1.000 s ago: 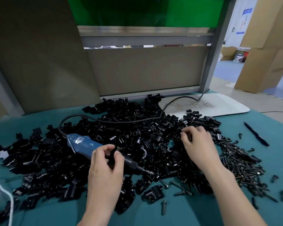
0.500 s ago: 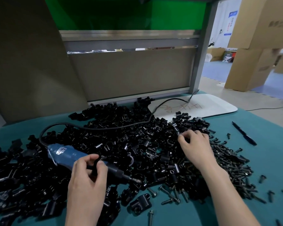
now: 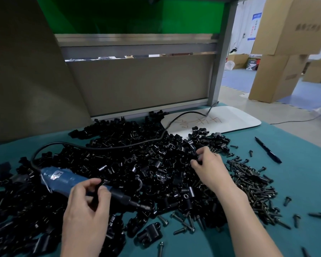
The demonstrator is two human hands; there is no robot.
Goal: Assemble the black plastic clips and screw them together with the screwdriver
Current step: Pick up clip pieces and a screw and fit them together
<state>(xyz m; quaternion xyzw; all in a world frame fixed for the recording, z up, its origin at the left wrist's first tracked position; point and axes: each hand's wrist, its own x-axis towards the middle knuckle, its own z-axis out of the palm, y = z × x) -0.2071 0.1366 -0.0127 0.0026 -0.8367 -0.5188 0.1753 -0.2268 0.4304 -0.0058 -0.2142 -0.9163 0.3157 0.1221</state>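
Two hands are at work over the heap of black clips (image 3: 137,160) on the teal table (image 3: 300,186).

Left hand (image 3: 85,210): fingers curled, thumb and forefinger set narrowly on a small dark clip piece (image 3: 97,191). It is held just above the barrel of the blue screwdriver (image 3: 63,178). Whether the hand touches the tool cannot be told.

Right hand (image 3: 209,169): fingers bent, tips pinching a clip (image 3: 196,157) at the far right part of the heap.

Screwdriver: lying on the heap, bit pointing toward the near right, with its black cable (image 3: 119,146) looping back across the clips.

Clips: glossy, jumbled, spread across most of the table. One larger clip (image 3: 149,232) sits apart at the near edge.

Screws (image 3: 252,184): dark, heaped just right of the right wrist, with strays around them.
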